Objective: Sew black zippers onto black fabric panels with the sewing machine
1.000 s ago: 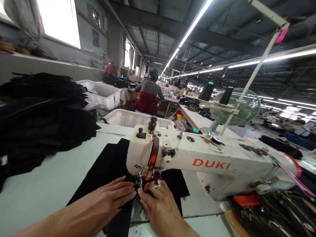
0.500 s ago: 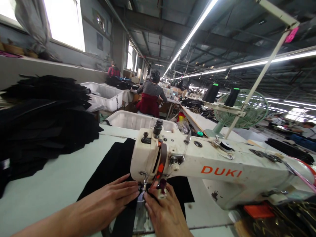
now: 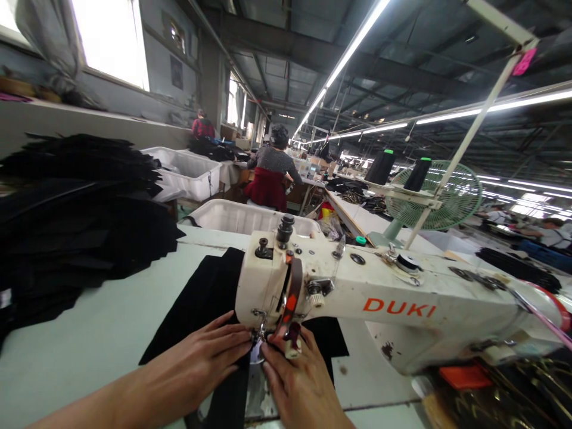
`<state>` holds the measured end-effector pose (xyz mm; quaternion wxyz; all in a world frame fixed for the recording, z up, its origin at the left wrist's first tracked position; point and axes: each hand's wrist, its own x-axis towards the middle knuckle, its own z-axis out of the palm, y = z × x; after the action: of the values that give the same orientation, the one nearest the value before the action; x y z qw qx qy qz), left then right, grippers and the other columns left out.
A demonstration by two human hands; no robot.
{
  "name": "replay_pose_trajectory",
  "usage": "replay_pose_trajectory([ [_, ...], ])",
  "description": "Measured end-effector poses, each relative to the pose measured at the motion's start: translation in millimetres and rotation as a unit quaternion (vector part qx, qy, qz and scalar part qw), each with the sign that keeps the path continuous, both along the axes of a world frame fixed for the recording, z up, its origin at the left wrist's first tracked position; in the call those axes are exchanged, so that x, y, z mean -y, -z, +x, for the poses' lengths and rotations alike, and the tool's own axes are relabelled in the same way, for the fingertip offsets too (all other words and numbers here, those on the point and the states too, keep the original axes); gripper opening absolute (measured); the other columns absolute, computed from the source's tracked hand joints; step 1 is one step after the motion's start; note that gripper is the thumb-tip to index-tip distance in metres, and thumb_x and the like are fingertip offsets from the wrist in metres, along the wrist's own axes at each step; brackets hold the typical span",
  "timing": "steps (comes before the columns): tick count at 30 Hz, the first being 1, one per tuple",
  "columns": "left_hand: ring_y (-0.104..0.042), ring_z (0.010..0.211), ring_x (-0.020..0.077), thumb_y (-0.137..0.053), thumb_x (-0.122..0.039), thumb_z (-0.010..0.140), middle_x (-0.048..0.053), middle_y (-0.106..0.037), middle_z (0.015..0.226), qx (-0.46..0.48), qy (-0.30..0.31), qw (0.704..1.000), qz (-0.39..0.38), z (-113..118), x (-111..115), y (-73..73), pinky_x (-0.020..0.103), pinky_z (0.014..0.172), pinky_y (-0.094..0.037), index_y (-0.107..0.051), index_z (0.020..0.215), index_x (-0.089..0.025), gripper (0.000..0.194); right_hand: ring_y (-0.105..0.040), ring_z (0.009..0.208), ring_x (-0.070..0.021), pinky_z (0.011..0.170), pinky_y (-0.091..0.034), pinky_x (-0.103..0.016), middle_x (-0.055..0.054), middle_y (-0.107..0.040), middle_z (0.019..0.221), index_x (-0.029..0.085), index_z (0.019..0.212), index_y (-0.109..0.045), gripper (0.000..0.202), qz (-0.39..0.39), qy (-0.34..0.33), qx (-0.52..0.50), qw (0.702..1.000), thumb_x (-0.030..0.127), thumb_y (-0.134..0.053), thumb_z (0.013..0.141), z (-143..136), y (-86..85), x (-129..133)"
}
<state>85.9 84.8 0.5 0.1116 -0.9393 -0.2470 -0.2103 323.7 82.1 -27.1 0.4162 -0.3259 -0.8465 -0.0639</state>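
A white sewing machine (image 3: 339, 292) stands over black cloth (image 3: 196, 304) on the pale table. My left hand (image 3: 208, 354) lies flat on the cloth, left of the needle area, with its fingers stretched out and their tips close to the presser foot (image 3: 260, 336). On the right side of the foot, my right hand (image 3: 297, 372) presses down with bent fingers; its fingertips are partly hidden by the machine head and a brown strap (image 3: 292, 298). More black cloth shows behind my right hand.
Stacked black cloth pieces (image 3: 80, 220) cover the table's left side. Behind the machine is a white bin (image 3: 254, 219). Thread cones (image 3: 379, 167) and a green fan (image 3: 456, 193) stand at the back right. A seated person (image 3: 272, 167) is farther ahead.
The black cloth has shifted very slightly at the needle. Both hands stay almost in place, and the whole view has moved a little.
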Motion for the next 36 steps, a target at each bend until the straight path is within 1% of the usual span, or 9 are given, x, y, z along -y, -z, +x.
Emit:
replay_pose_trajectory([
  [3,-0.066,0.119,0.0192,-0.041,-0.010,0.102,0.008,-0.071,0.127,0.007,-0.012,1.000,-0.010,1,0,2.1,0.036,0.113,-0.037,-0.063,0.129,-0.013,0.035,-0.067,0.101,-0.0209,0.104,-0.042,-0.035,0.001,-0.075,0.107,0.028,0.114,-0.070,0.023,-0.021,-0.005,-0.001,1.000,0.020,-0.059,0.096,0,-0.8,2],
  [8,-0.065,0.120,0.0199,-0.041,-0.011,0.103,0.008,-0.070,0.128,0.024,-0.017,0.998,-0.052,2,0,6.3,0.040,0.115,-0.035,-0.063,0.130,-0.014,0.034,-0.067,0.103,-0.0209,0.107,-0.041,-0.038,0.001,-0.074,0.112,0.028,0.117,-0.069,0.026,-0.054,-0.011,0.010,0.998,0.018,-0.056,0.097,1,-2.2,4],
  [12,-0.064,0.122,0.0227,-0.043,-0.012,0.102,0.010,-0.070,0.128,0.032,-0.032,0.996,-0.072,1,0,9.6,0.045,0.116,-0.035,-0.064,0.129,-0.014,0.034,-0.066,0.103,-0.0218,0.105,-0.045,-0.038,-0.001,-0.074,0.112,0.025,0.115,-0.070,0.025,-0.053,-0.004,0.031,0.998,0.017,-0.054,0.097,3,-7.8,5],
  [19,-0.064,0.121,0.0264,-0.050,-0.012,0.099,0.013,-0.070,0.128,0.024,-0.036,0.992,-0.121,2,6,-0.7,0.049,0.113,-0.040,-0.065,0.127,-0.012,0.031,-0.068,0.101,-0.0226,0.101,-0.049,-0.040,-0.001,-0.074,0.114,0.025,0.118,-0.069,0.027,-0.033,-0.002,0.067,0.997,0.018,-0.051,0.099,4,-16.2,6],
  [24,-0.062,0.123,0.0255,-0.054,-0.012,0.097,0.010,-0.069,0.130,0.033,-0.042,0.987,-0.150,2,7,-3.4,0.048,0.115,-0.038,-0.063,0.130,-0.016,0.034,-0.068,0.097,-0.0224,0.096,-0.051,-0.039,0.000,-0.075,0.111,0.027,0.112,-0.069,0.024,-0.017,-0.007,0.063,0.998,0.018,-0.052,0.098,5,-20.1,7],
  [29,-0.061,0.126,0.0239,-0.056,-0.014,0.096,0.009,-0.067,0.132,0.032,-0.062,0.983,-0.171,2,5,-1.1,0.046,0.117,-0.036,-0.065,0.125,-0.019,0.030,-0.067,0.096,-0.0242,0.093,-0.051,-0.041,-0.002,-0.074,0.104,0.027,0.105,-0.070,0.021,-0.036,0.009,0.055,0.998,0.018,-0.053,0.097,6,-12.7,8],
  [31,-0.057,0.130,0.0251,-0.058,-0.017,0.095,0.011,-0.064,0.136,0.026,-0.083,0.982,-0.171,2,5,-0.7,0.048,0.118,-0.034,-0.063,0.127,-0.018,0.033,-0.066,0.097,-0.0246,0.093,-0.051,-0.041,-0.003,-0.073,0.100,0.026,0.102,-0.070,0.020,-0.055,0.029,0.049,0.997,0.020,-0.051,0.099,8,-8.2,5],
  [33,-0.053,0.134,0.0287,-0.061,-0.024,0.095,0.014,-0.060,0.141,0.018,-0.112,0.980,-0.164,-2,8,-1.7,0.053,0.118,-0.032,-0.058,0.135,-0.016,0.041,-0.066,0.096,-0.0241,0.089,-0.052,-0.039,-0.005,-0.073,0.098,0.024,0.100,-0.070,0.022,-0.065,0.065,0.044,0.995,0.023,-0.048,0.100,15,-7.2,-2],
  [36,-0.055,0.131,0.0373,-0.064,-0.042,0.095,0.021,-0.057,0.142,0.004,-0.171,0.974,-0.146,-18,29,-3.7,0.059,0.110,-0.041,-0.058,0.139,-0.013,0.052,-0.068,0.087,-0.0247,0.077,-0.054,-0.036,-0.008,-0.072,0.092,0.021,0.095,-0.068,0.026,-0.052,0.115,0.035,0.991,0.024,-0.043,0.102,32,-13.8,-11],
])
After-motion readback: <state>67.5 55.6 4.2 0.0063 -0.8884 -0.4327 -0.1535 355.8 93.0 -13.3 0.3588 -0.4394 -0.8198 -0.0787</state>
